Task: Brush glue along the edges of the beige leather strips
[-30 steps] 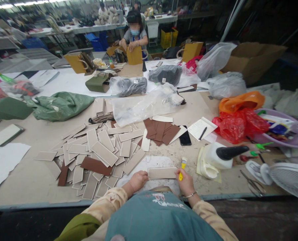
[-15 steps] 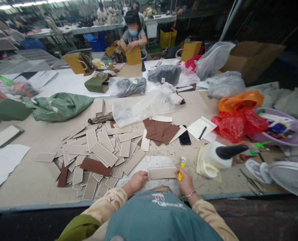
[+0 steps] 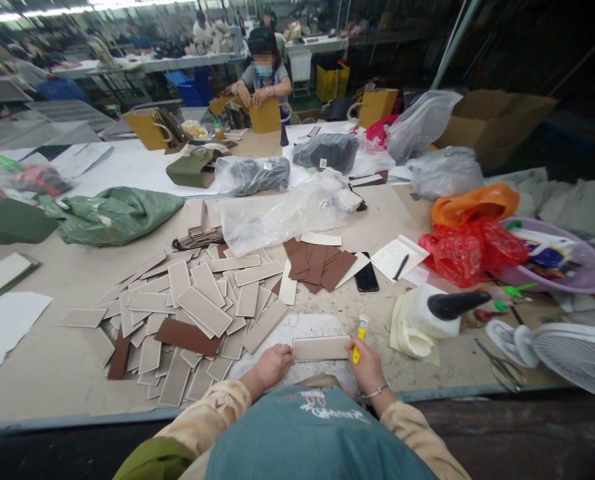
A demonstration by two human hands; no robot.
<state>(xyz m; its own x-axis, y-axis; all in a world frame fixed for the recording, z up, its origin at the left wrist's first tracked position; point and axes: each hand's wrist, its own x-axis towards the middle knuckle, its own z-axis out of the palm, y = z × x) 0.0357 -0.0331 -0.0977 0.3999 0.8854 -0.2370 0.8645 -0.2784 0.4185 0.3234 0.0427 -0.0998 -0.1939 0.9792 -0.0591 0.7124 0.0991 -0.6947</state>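
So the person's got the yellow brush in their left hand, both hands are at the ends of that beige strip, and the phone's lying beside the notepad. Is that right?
Not quite: the head view shows the yellow brush in the right hand, not the left hand. The rest of your statement stands.

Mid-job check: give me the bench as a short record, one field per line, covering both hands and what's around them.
Left hand: at the left end of a beige panel
Right hand: at that panel's right end, holding a yellow-handled brush
Left side: loose pile of beige panels, some brown panels among them
Right side: black-spouted white bottle
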